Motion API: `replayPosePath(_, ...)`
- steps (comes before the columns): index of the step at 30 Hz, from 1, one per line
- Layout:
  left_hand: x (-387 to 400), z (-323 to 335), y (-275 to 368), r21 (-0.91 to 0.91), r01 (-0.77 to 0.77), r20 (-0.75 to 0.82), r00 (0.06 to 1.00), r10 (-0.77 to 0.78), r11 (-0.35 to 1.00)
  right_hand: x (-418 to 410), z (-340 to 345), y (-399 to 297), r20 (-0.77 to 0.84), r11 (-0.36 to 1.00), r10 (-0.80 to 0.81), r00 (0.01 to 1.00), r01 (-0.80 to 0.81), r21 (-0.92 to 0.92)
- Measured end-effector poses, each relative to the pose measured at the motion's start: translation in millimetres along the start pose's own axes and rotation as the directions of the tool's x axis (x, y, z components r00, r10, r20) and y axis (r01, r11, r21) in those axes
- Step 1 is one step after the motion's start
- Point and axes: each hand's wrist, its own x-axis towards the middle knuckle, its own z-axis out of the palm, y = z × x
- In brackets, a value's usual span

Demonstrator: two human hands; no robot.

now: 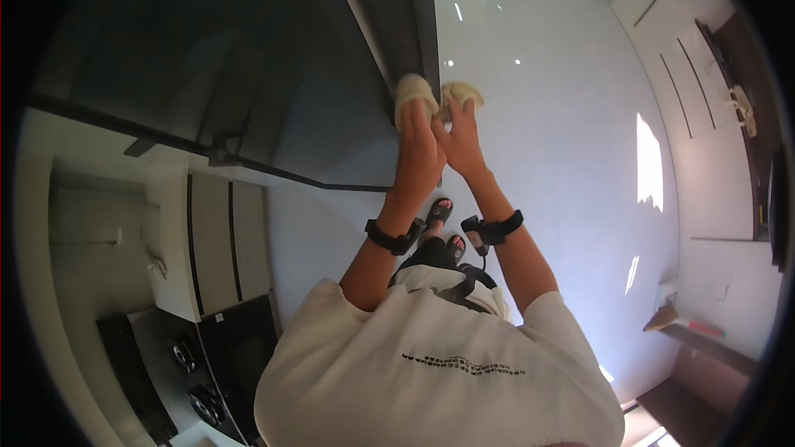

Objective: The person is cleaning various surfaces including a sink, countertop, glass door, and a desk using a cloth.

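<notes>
My left hand [420, 152] presses a pale yellow cloth [415, 92] against the dark frame at the edge of a glass door panel [298, 74]. My right hand [463, 136] grips another pale yellow cloth, or another part of the same one [459, 96], just to the right of the frame's edge. The two hands touch or nearly touch; whether the cloth pieces are joined cannot be told. Black bands sit around both wrists.
The dark glass panel fills the upper left. Below it at left are cabinets [214, 242] and a gas hob [192, 379]. Cabinets with a dark top [702, 180] line the right side. A broom head [661, 318] lies at the lower right. My sandalled feet stand on the pale floor [559, 167].
</notes>
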Motion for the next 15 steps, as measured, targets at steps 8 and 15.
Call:
replayPosePath(8,33,36,22,0.003,-0.114,-0.234,0.966,0.111,0.994,46,-60,-16,0.242,0.919,-0.355,0.903,0.29,0.266)
replayPosePath(15,62,48,-5,0.147,-0.019,-0.503,0.86,0.091,0.989,61,-37,9,0.377,0.927,-0.368,0.85,0.303,0.221)
